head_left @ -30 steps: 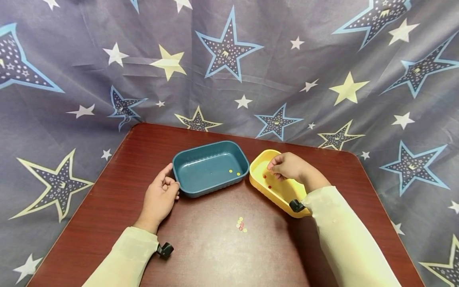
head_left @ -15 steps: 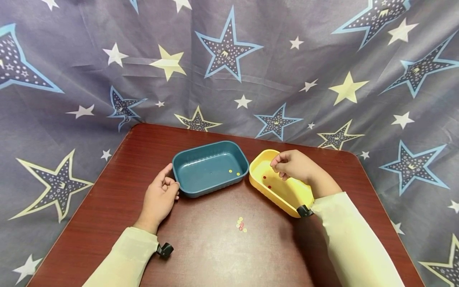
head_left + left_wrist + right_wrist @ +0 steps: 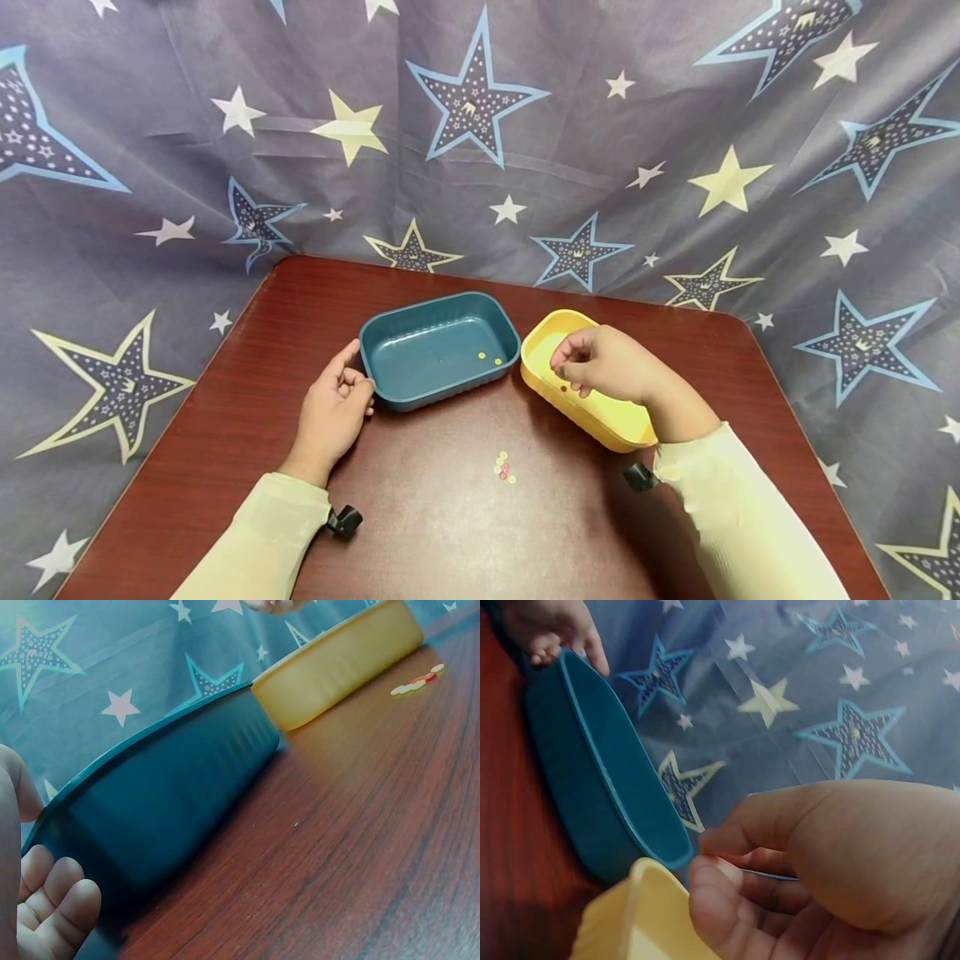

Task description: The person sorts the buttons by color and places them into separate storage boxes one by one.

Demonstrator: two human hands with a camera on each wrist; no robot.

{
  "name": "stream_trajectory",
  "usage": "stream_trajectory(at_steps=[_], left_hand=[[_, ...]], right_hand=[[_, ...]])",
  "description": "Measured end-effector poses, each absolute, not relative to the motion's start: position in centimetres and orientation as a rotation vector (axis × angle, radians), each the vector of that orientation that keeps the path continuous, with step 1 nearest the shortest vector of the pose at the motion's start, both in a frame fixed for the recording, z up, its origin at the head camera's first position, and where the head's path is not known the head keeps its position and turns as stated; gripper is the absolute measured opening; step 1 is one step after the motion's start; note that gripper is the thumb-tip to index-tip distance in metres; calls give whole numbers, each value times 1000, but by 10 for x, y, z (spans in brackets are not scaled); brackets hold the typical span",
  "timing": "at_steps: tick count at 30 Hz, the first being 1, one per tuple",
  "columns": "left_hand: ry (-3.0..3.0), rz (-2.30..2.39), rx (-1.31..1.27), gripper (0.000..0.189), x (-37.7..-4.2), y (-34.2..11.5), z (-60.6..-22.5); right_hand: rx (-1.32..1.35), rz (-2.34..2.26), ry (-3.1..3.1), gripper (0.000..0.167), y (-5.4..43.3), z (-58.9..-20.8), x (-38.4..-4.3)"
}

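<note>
My left hand (image 3: 332, 417) grips the left end of a teal plastic bin (image 3: 405, 392), index finger along its side and thumb near the front corner; in the left wrist view its other fingers (image 3: 60, 900) are curled beside the wall. Two small yellow discs (image 3: 482, 356) lie in the bin. Over the yellow bin (image 3: 570, 404) hangs my right hand (image 3: 607, 362), fingers curled, thumb and index tips close together. No disc shows between them in the right wrist view, though a tiny one could be hidden. One red disc (image 3: 564, 388) shows below the hand.
A small cluster of yellow and red discs (image 3: 504, 468) lies on the dark red wooden table (image 3: 420, 517), in front of the bins. The two bins stand nearly corner to corner. A grey curtain with stars (image 3: 570, 100) hangs behind the table.
My right hand first shifted a little right, then came back left and slightly nearer over the yellow bin, now covering one red disc. The left hand and both bins stay put.
</note>
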State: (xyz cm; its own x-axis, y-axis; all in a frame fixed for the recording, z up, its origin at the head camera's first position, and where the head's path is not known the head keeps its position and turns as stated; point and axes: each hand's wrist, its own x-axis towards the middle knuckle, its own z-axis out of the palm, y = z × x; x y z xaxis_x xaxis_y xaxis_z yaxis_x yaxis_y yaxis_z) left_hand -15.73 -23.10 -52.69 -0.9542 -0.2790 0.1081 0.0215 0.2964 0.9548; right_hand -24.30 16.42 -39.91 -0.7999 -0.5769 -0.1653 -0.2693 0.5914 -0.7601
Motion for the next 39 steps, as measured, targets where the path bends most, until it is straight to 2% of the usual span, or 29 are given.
stream_trajectory(at_steps=[6, 16, 28, 39], left_hand=[[-2315, -1702, 220, 62, -157, -231, -526], [-2322, -1694, 223, 61, -157, -231, -528], [-2314, -1696, 224, 61, -158, -230, -528], [-2319, -1692, 223, 60, -157, -230, -526]], right_hand=[[-783, -968, 2439, 5, 149, -402, -222], [-859, -936, 2405, 15, 129, -426, -197], [-942, -831, 2442, 8, 116, -460, -183], [-1043, -754, 2492, 14, 112, -487, -181]])
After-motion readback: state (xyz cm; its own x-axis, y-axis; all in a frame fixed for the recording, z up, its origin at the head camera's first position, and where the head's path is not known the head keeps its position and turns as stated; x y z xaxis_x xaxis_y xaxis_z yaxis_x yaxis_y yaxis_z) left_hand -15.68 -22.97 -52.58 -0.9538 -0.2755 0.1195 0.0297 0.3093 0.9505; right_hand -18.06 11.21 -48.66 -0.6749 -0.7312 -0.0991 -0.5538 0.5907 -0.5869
